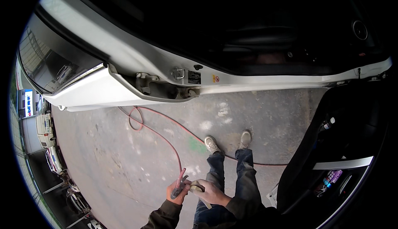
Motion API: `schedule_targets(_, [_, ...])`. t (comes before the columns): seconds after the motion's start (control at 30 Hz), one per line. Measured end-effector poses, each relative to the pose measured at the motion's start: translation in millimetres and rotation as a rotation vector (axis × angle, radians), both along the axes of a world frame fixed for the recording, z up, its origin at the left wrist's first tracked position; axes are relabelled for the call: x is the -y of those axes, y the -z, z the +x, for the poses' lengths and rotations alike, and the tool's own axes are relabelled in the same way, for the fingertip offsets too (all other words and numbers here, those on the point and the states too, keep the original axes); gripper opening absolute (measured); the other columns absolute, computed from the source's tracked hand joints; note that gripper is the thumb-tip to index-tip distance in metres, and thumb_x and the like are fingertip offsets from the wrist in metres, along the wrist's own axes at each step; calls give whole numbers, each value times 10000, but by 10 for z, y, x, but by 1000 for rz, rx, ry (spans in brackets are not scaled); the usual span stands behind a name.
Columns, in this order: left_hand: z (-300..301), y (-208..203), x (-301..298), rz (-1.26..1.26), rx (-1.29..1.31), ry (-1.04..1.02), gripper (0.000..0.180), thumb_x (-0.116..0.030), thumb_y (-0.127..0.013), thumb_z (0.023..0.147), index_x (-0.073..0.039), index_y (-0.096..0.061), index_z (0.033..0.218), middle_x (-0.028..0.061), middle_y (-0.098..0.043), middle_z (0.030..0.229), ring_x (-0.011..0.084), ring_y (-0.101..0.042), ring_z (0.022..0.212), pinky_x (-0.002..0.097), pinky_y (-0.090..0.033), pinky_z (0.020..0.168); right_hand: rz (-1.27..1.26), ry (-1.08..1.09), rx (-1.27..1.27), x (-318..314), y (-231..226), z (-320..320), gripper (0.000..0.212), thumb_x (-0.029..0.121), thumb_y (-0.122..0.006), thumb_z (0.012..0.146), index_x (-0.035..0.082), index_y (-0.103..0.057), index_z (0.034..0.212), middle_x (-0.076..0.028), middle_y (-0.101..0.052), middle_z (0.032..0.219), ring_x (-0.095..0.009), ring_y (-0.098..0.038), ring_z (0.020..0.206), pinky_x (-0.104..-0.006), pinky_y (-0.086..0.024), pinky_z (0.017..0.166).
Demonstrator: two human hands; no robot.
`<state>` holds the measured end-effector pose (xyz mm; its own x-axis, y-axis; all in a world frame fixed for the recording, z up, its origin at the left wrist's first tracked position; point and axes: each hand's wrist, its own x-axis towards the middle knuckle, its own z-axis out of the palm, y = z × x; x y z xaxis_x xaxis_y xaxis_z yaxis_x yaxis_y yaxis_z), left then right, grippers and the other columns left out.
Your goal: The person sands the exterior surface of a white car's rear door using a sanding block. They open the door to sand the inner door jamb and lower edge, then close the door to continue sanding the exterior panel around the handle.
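Low in the head view, my left hand (171, 192) is closed around a dark air blow gun (177, 193) with a red hose (175, 151) joined to it. Right beside it, my right hand (214, 194) grips a small tan roll (195, 184) that looks like masking tape. A pale strip (205, 204) hangs below that hand. The two hands meet in front of my legs, and the roll's far side is partly covered by fingers.
Ahead stands a white car body with its open front door (89, 92) at left and door sill (257, 81). Another open door (302, 154), with bottles in its pocket, is at right. The hose loops over the concrete floor (103, 146) and passes by my shoes (211, 144).
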<state>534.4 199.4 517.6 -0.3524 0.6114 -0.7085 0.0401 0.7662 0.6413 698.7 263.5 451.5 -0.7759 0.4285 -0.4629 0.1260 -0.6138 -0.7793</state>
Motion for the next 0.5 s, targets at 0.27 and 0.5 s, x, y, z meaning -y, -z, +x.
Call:
schedule_targets(0.27, [-178, -133, 21, -50, -14, -63, 235, -176, -731, 864, 9, -682, 1000, 36, -634, 708, 90, -580, 617, 252, -476, 578, 56, -6, 125, -118, -175, -255, 292, 249, -665, 876, 15, -620, 1044, -171, -654, 839, -291, -652, 767, -372, -484, 696])
schedule_targets(0.5, [-291, 54, 259, 49, -127, -73, 127, -123, -719, 858, -13, -668, 899, 34, -635, 723, 88, -577, 622, 258, -472, 583, 71, -153, 71, -272, -184, -429, 318, 258, -701, 865, -18, -642, 1014, -156, -660, 838, -301, -626, 743, -352, -477, 691])
